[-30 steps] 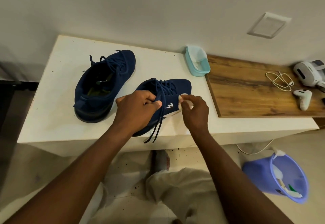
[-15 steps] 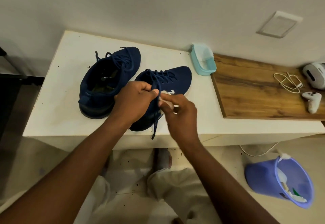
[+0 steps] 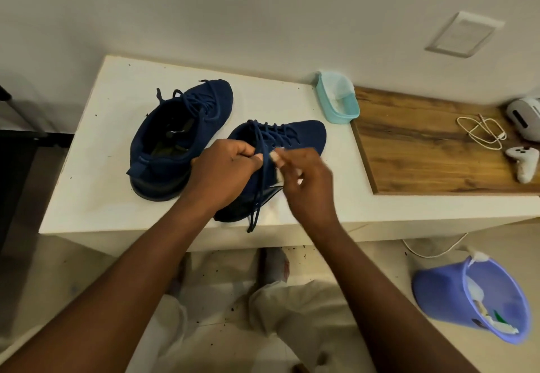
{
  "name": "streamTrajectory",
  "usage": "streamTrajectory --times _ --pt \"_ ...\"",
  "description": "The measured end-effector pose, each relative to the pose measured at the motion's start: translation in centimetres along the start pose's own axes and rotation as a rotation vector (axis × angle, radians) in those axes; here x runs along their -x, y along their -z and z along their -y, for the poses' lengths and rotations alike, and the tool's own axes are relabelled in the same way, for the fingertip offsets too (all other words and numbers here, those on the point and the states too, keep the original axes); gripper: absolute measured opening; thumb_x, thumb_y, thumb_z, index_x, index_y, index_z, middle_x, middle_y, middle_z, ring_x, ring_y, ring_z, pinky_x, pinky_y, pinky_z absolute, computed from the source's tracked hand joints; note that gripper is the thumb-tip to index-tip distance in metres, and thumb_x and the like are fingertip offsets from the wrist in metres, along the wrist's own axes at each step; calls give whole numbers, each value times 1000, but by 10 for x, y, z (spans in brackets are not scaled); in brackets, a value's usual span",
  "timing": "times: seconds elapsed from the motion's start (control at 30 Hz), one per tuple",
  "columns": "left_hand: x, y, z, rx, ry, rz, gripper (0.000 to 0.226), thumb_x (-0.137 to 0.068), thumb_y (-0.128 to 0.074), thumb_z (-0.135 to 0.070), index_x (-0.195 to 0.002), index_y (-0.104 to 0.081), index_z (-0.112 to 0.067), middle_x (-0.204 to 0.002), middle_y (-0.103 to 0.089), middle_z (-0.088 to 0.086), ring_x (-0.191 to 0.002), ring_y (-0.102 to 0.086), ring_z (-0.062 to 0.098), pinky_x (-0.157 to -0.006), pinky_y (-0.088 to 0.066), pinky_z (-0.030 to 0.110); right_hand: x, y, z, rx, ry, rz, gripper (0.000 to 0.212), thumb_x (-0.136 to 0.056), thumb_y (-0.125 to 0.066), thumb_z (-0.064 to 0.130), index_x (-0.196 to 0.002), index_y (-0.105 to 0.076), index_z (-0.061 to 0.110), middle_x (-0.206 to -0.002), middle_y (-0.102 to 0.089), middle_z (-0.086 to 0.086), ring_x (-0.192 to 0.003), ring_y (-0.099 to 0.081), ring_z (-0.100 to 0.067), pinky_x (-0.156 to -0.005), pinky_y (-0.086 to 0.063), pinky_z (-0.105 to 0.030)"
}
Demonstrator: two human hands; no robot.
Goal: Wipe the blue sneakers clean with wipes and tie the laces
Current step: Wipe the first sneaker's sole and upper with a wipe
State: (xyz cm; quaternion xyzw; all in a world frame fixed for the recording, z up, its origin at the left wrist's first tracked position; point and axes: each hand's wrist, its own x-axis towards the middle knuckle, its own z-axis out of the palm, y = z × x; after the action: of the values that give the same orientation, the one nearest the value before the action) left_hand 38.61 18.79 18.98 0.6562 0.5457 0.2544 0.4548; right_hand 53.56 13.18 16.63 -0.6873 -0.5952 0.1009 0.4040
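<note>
Two dark blue sneakers stand on the white table (image 3: 96, 185). The left sneaker (image 3: 181, 135) sits apart with its laces loose. The right sneaker (image 3: 292, 138) lies under both hands. My left hand (image 3: 225, 170) pinches this shoe's dark laces (image 3: 258, 197), which hang down over the table's front edge. My right hand (image 3: 306, 179) is blurred, holds a small white wipe (image 3: 279, 175) against the shoe's side, and its fingertips touch the laces by my left thumb.
A light blue wipes tub (image 3: 339, 100) stands at the back by the wall. To the right lies a wooden board (image 3: 423, 150) with a white cable (image 3: 482, 132), a controller (image 3: 523, 162) and a headset (image 3: 526, 118). A purple bin (image 3: 473, 299) with used wipes is on the floor.
My right hand slid left from the shoe's side with the wipe and now meets the laces. My left hand keeps its pinch on the laces. The camera shifted slightly.
</note>
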Motion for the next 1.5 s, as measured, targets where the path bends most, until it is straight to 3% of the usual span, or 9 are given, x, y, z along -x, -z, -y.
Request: streamTrajectory --times 0.13,0.3,0.5,0.67,0.8,0.97,1.2,1.4,1.5 --pt "8 -8 -4 -90 -12 -3 21 -95 -63 -41 -88 -75 -25 -84 -75 -5 -84 -60 1 -104 -36 40 -31 16 -34 26 -366 -74 23 -94 -68 20 -116 -74 16 -111 -70 0 -105 -65 -12 -82 -43 -2" --pt "10 -10 -3 -114 -34 -30 18 -97 -60 -36 -87 -74 -29 -72 -70 -10 -80 -61 -1 -104 -41 47 -1 5 15 -167 -155 67 24 -91 -67 8 -105 -78 24 -98 -75 12 -93 -69 -4 -82 -56 -22" --pt "19 -17 -7 -181 -14 20 22 -103 -51 -38 -106 -72 -32 -85 -64 -16 -77 -34 -2 -96 -21 29 -15 23 -31 -89 -420 -71 11 -90 -73 32 -92 -78 22 -86 -73 15 -87 -68 -1 -82 -55 -19" --pt "18 -20 -11 -141 -23 -39 39 -102 -41 -59 -92 -68 -33 -75 -66 -11 -89 -44 -25 -104 -29 37 1 14 2 -450 -342 129 14 -94 -68 15 -103 -78 14 -92 -77 0 -86 -73 -18 -80 -61 -38" --pt "17 -24 -15 -30 -27 -86 49 -97 -41 -69 -82 -69 -32 -68 -66 -12 -79 -61 1 -104 -40 48 -11 24 10 -657 -356 242 15 -94 -66 10 -105 -76 7 -93 -76 -10 -88 -73 -28 -80 -60 -42" --pt "12 -22 -8 151 36 -34 36 -92 -50 -59 -94 -74 -34 -81 -76 -12 -85 -72 12 -98 -50 53 -28 25 -6 -664 -587 -73 14 -91 -69 13 -101 -77 16 -95 -76 2 -89 -72 -13 -72 -56 -24" --pt "14 -21 -4 34 -24 -36 19 -89 -69 -49 -103 -75 -38 -87 -76 -16 -87 -71 2 -94 -55 47 -16 9 -9 -121 -31 159 27 -90 -66 5 -112 -75 18 -105 -68 2 -96 -61 -1 -81 -46 -8" --pt "14 -13 -3 50 -20 -34 8 -93 -73 -28 -99 -76 -32 -90 -76 -16 -85 -70 -5 -91 -58 30 -36 26 -38 -53 -347 35 21 -92 -67 13 -110 -76 18 -108 -72 4 -87 -59 5 -87 -51 -16" --pt "14 -11 -3 44 -36 -18 9 -95 -70 -29 -99 -77 -31 -86 -76 -13 -83 -72 1 -89 -60 36 -23 16 -16 -116 -158 139 22 -92 -66 6 -109 -77 16 -101 -71 7 -94 -63 -3 -84 -52 -15"
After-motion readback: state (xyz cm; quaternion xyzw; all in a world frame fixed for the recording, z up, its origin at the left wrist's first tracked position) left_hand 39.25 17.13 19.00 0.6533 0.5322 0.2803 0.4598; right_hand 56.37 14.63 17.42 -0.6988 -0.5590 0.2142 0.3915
